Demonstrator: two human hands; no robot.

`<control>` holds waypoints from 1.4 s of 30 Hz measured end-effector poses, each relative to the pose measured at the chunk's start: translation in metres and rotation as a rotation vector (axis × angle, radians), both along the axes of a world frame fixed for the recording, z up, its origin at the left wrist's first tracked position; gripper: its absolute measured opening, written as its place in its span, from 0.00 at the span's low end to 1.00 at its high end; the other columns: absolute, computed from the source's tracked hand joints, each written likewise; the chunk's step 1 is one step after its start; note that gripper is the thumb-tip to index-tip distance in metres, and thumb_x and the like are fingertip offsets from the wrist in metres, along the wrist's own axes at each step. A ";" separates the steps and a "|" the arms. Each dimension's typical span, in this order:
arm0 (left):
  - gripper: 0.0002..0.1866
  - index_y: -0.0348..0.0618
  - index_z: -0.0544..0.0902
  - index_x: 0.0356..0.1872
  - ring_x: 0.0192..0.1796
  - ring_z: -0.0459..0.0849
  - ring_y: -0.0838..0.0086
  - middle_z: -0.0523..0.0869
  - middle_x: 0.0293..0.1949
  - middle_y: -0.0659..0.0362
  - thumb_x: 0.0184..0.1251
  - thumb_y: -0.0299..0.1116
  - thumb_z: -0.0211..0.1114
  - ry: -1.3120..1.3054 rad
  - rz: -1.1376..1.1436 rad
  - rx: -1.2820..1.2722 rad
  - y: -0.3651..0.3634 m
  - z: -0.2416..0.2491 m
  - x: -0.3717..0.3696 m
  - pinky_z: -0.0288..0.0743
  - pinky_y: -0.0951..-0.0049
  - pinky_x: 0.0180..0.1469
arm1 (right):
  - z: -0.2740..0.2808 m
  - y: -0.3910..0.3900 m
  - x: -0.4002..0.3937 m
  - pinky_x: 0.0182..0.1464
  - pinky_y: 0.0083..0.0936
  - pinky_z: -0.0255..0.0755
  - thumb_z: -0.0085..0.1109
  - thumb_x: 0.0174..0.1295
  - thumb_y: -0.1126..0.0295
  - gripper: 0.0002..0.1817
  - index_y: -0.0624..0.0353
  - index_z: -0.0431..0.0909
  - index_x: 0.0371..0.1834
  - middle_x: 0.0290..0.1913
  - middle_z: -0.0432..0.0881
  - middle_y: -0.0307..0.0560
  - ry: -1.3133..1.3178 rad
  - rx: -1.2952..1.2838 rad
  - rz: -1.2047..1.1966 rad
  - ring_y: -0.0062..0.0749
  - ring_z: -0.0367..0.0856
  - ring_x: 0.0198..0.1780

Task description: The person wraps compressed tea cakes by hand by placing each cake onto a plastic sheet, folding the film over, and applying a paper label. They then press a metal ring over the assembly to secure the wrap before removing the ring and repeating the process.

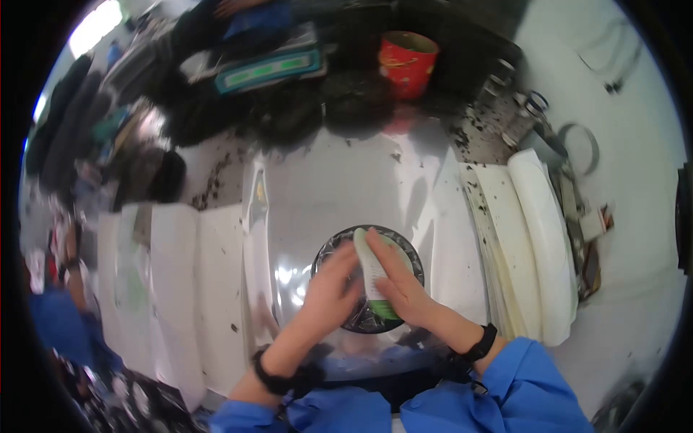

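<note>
A round black dish with shiny clear plastic across it sits on the silvery sheet in front of me. Over the dish, a rounded white and green label stands bent on its edge between my two hands. My right hand lies along the label's right side, fingers stretched toward its top and thumb against its face. On the dish's left side is my left hand, blurred by motion, its fingers extended toward the label and thumb apart from them. Both wrists wear black bands.
Stacks of white sheets lie on the left, with more sheets and a white roll on the right. Behind stand a red tub and a teal box. Dark crumbs are scattered around the silvery sheet. Another person's blue sleeve shows at far left.
</note>
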State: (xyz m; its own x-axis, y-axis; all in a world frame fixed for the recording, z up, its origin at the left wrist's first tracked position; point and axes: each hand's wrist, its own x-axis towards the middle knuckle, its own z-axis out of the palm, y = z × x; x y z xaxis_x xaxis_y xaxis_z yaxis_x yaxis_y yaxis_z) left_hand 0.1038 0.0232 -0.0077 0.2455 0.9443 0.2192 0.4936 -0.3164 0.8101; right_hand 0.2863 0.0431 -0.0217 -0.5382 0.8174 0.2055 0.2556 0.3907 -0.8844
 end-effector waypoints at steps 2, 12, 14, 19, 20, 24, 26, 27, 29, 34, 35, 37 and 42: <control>0.28 0.35 0.71 0.65 0.65 0.76 0.56 0.77 0.62 0.45 0.60 0.19 0.54 -0.071 0.311 -0.240 -0.023 0.008 -0.036 0.69 0.66 0.66 | 0.004 -0.003 -0.003 0.76 0.52 0.34 0.48 0.70 0.52 0.37 0.58 0.50 0.77 0.79 0.45 0.57 -0.154 0.118 -0.014 0.54 0.45 0.78; 0.20 0.30 0.76 0.58 0.50 0.84 0.66 0.85 0.50 0.51 0.69 0.25 0.46 0.045 0.161 -0.648 -0.002 -0.069 -0.074 0.78 0.69 0.51 | -0.010 -0.006 -0.020 0.76 0.56 0.34 0.52 0.65 0.49 0.35 0.44 0.59 0.75 0.77 0.52 0.51 -0.594 0.380 -0.024 0.56 0.42 0.78; 0.17 0.33 0.77 0.53 0.48 0.81 0.69 0.84 0.45 0.56 0.67 0.27 0.49 -0.044 0.222 -0.726 0.006 -0.063 -0.069 0.77 0.67 0.48 | -0.009 -0.001 -0.007 0.76 0.52 0.36 0.50 0.66 0.49 0.34 0.47 0.59 0.75 0.77 0.52 0.51 -0.472 0.310 -0.039 0.53 0.43 0.78; 0.18 0.41 0.77 0.58 0.61 0.75 0.68 0.80 0.57 0.54 0.68 0.31 0.56 -0.391 0.012 -0.275 -0.018 0.030 -0.023 0.66 0.68 0.64 | 0.028 -0.018 0.033 0.77 0.39 0.42 0.33 0.73 0.40 0.39 0.57 0.53 0.76 0.77 0.53 0.51 0.871 -0.613 -0.234 0.41 0.48 0.78; 0.19 0.44 0.77 0.59 0.69 0.71 0.65 0.77 0.63 0.53 0.68 0.33 0.58 -0.110 -0.094 0.027 -0.023 0.036 -0.008 0.62 0.65 0.70 | 0.031 -0.021 0.049 0.77 0.39 0.41 0.32 0.73 0.39 0.40 0.59 0.52 0.76 0.77 0.52 0.51 1.048 -0.853 -0.265 0.39 0.48 0.78; 0.20 0.48 0.78 0.59 0.72 0.66 0.66 0.74 0.66 0.60 0.66 0.36 0.62 0.486 -0.143 0.262 -0.038 0.000 0.017 0.55 0.57 0.74 | -0.011 -0.017 0.103 0.77 0.37 0.38 0.30 0.73 0.38 0.41 0.62 0.52 0.76 0.76 0.56 0.53 0.723 -0.730 -0.662 0.40 0.51 0.78; 0.21 0.49 0.79 0.59 0.72 0.67 0.68 0.75 0.65 0.63 0.64 0.37 0.63 0.599 -0.135 0.276 -0.048 0.008 0.013 0.52 0.52 0.74 | -0.019 -0.017 0.121 0.77 0.38 0.38 0.28 0.73 0.38 0.41 0.62 0.52 0.76 0.76 0.55 0.55 0.410 -0.466 -0.710 0.40 0.50 0.78; 0.22 0.50 0.79 0.59 0.72 0.66 0.67 0.75 0.66 0.61 0.63 0.36 0.64 0.585 -0.110 0.243 -0.053 0.018 0.002 0.51 0.51 0.75 | -0.014 -0.018 0.118 0.77 0.36 0.41 0.38 0.74 0.46 0.34 0.58 0.58 0.74 0.76 0.57 0.55 0.370 -0.373 -0.704 0.39 0.50 0.78; 0.25 0.51 0.78 0.61 0.73 0.64 0.62 0.73 0.67 0.57 0.59 0.32 0.66 0.631 0.035 0.185 -0.061 0.046 -0.038 0.47 0.50 0.76 | -0.011 -0.021 0.096 0.76 0.34 0.45 0.46 0.72 0.53 0.31 0.58 0.61 0.73 0.74 0.60 0.54 0.136 -0.275 -0.578 0.40 0.53 0.77; 0.15 0.44 0.79 0.50 0.52 0.80 0.55 0.83 0.46 0.53 0.62 0.24 0.55 0.898 0.909 -0.002 -0.100 0.100 -0.236 0.73 0.58 0.54 | -0.045 -0.014 0.065 0.73 0.31 0.53 0.51 0.69 0.68 0.26 0.63 0.64 0.70 0.68 0.67 0.51 0.158 -0.164 -0.412 0.38 0.63 0.71; 0.12 0.42 0.79 0.45 0.45 0.82 0.56 0.83 0.39 0.54 0.63 0.23 0.52 0.840 1.051 -0.106 -0.116 0.106 -0.261 0.74 0.59 0.46 | -0.046 -0.014 0.065 0.73 0.31 0.52 0.50 0.70 0.67 0.26 0.62 0.63 0.70 0.69 0.66 0.51 0.117 -0.116 -0.443 0.38 0.63 0.71; 0.10 0.41 0.78 0.42 0.44 0.82 0.55 0.83 0.39 0.52 0.64 0.23 0.51 0.629 1.075 -0.227 -0.153 0.024 -0.328 0.74 0.59 0.47 | -0.034 -0.016 0.062 0.74 0.31 0.50 0.49 0.71 0.69 0.24 0.62 0.64 0.69 0.69 0.66 0.52 0.067 -0.110 -0.423 0.39 0.61 0.71; 0.30 0.50 0.69 0.70 0.75 0.59 0.59 0.67 0.71 0.53 0.64 0.26 0.57 0.818 0.450 -0.048 -0.150 -0.063 -0.170 0.49 0.50 0.76 | -0.033 -0.014 0.064 0.73 0.31 0.50 0.47 0.71 0.69 0.23 0.62 0.65 0.68 0.68 0.66 0.51 -0.026 -0.066 -0.408 0.39 0.61 0.71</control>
State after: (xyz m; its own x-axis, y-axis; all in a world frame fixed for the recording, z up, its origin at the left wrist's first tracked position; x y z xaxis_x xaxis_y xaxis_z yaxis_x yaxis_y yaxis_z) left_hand -0.0665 -0.1264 -0.0705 -0.0845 0.9916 0.0977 0.9841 0.0676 0.1644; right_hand 0.3503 0.0294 -0.0546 -0.1721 0.9757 0.1357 0.4004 0.1951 -0.8953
